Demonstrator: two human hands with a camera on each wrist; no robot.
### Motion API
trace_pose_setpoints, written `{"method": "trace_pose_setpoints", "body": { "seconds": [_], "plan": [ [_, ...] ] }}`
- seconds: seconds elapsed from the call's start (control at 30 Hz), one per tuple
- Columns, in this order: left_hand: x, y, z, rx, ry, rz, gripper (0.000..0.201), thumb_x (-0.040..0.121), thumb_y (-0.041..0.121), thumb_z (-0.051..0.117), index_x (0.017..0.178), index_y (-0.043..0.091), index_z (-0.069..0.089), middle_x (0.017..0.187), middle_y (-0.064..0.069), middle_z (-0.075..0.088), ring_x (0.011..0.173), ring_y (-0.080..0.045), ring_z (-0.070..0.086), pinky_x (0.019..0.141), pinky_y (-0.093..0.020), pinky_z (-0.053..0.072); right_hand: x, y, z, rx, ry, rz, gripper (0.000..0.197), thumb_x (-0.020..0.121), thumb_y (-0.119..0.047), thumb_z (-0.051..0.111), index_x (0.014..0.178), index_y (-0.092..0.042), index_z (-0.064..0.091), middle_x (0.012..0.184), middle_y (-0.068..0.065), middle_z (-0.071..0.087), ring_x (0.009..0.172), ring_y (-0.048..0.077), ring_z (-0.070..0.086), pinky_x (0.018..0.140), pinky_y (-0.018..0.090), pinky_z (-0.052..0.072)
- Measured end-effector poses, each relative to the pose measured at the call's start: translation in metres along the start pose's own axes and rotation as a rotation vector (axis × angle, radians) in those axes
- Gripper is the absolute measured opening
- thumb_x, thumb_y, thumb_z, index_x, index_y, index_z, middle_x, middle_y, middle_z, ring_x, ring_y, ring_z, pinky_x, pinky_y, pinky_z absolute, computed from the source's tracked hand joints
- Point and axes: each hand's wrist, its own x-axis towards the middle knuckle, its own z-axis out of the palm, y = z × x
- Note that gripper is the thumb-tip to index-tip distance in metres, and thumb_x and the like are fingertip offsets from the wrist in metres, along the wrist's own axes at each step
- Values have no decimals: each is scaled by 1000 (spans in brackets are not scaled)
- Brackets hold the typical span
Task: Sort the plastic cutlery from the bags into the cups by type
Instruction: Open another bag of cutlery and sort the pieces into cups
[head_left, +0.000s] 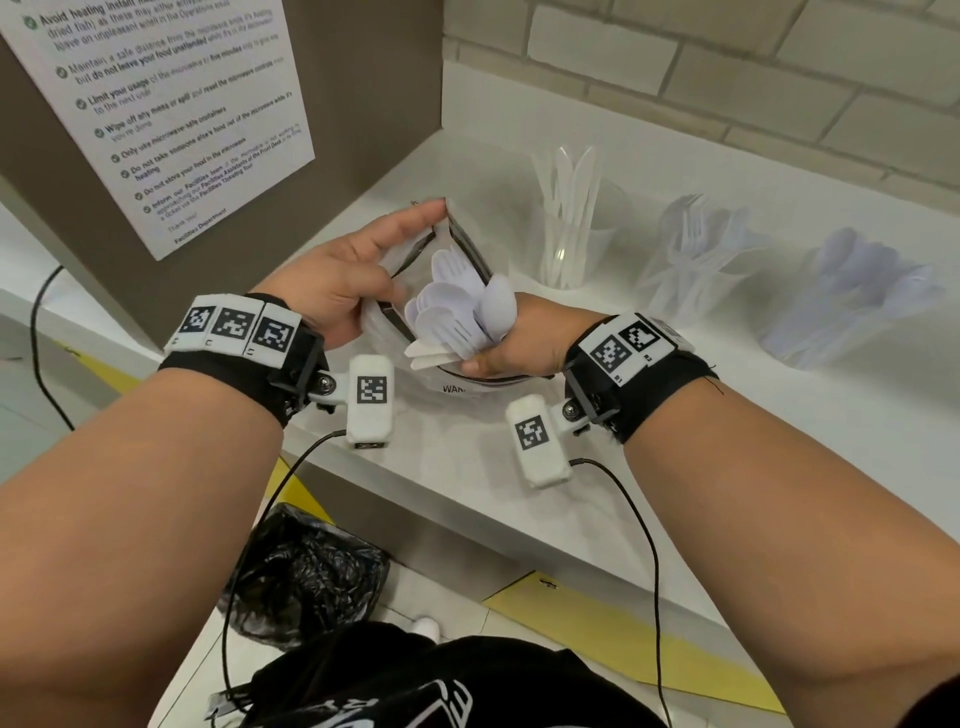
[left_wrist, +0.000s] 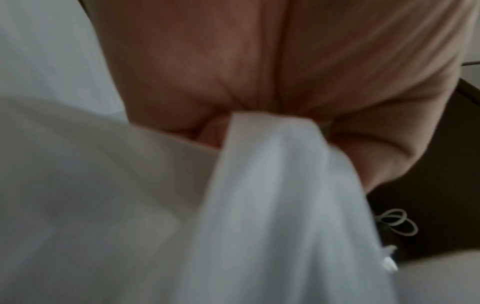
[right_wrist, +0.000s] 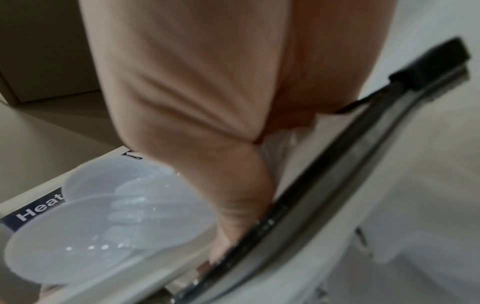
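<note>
A clear zip bag (head_left: 470, 244) with a dark zip rim stands on the white counter (head_left: 727, 441). My left hand (head_left: 358, 280) pinches its left rim and holds the mouth wide; the left wrist view shows the film (left_wrist: 272, 185) caught under my fingers. My right hand (head_left: 519, 338) grips a bunch of white spoons and forks (head_left: 457, 306) at the bag's mouth, heads up. Spoon bowls (right_wrist: 103, 216) and the zip rim (right_wrist: 311, 185) fill the right wrist view. Three clear cups stand to the right: knives (head_left: 569, 234), forks (head_left: 696, 260), spoons (head_left: 852, 301).
A brown cabinet side with a printed notice (head_left: 171, 104) rises just left of the bag. A brick wall (head_left: 727, 78) backs the counter. Below the counter edge is a black bin bag (head_left: 306, 571) on the floor. Cables hang from both wrist cameras.
</note>
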Motion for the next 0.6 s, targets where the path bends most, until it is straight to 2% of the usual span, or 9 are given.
{"method": "trace_pose_setpoints", "body": {
  "seconds": [0.07, 0.13, 0.2, 0.3, 0.37, 0.43, 0.5, 0.53, 0.6],
  "plan": [
    [0, 2, 2, 39, -30, 3, 81, 64, -17, 40, 127, 30, 60, 148, -1, 46, 135, -16, 45, 107, -30, 39, 3, -1, 1, -12, -18, -7, 22, 84, -18, 72, 96, -27, 56, 84, -14, 57, 90, 11, 54, 81, 18, 40],
    [1, 5, 4, 106, -43, 16, 84, 62, -17, 40, 125, 34, 62, 151, 2, 41, 139, -13, 38, 113, -33, 33, 4, -3, 2, -40, -36, -12, 22, 85, -18, 71, 100, -26, 56, 90, -9, 57, 92, 12, 52, 84, 20, 38],
    [2, 8, 5, 172, -35, 42, 92, 60, -18, 39, 132, 37, 55, 153, 10, 36, 142, -7, 31, 114, -31, 30, 6, -4, 1, -120, -45, 3, 25, 87, -22, 68, 110, -19, 60, 99, -3, 59, 92, 12, 51, 82, 19, 36],
    [5, 10, 6, 292, -42, 37, 100, 63, -24, 36, 143, 36, 35, 147, 23, 37, 136, 7, 32, 103, -16, 38, 11, -6, 3, -265, -88, 21, 35, 89, -28, 65, 120, -13, 60, 104, 2, 60, 92, 15, 52, 81, 19, 36],
    [7, 9, 4, 307, -16, 10, 97, 66, -26, 35, 143, 32, 38, 143, 20, 44, 131, 5, 41, 92, -12, 43, 11, -5, 3, -259, -75, 15, 36, 88, -27, 66, 119, -11, 60, 100, 0, 56, 93, 16, 51, 81, 20, 37],
    [7, 7, -1, 278, 1, -25, 94, 65, -23, 38, 142, 30, 42, 146, 13, 46, 130, -4, 47, 86, -15, 49, 11, -1, 1, -184, -27, 6, 36, 87, -24, 68, 118, -8, 60, 101, -1, 58, 96, 16, 53, 86, 23, 41],
    [7, 2, -11, 310, 22, -76, 93, 65, -19, 40, 144, 31, 42, 150, 11, 42, 127, -8, 51, 80, -18, 53, 9, 5, 0, -36, 70, 7, 37, 85, -22, 71, 118, -7, 61, 109, 3, 65, 102, 20, 59, 97, 32, 47],
    [7, -1, -16, 343, 27, -102, 93, 64, -15, 45, 144, 32, 40, 151, 10, 39, 128, -10, 51, 84, -24, 55, 9, 7, -1, 48, 132, 9, 37, 84, -21, 72, 117, -8, 62, 110, 6, 67, 104, 22, 61, 99, 37, 48],
    [7, -5, -22, 458, 11, -157, 96, 61, -1, 66, 146, 34, 37, 152, 7, 38, 132, -15, 48, 101, -42, 48, 7, 8, -4, 202, 241, 12, 31, 84, -21, 73, 111, -11, 64, 107, 8, 68, 103, 22, 63, 97, 38, 51]
  ]
}}
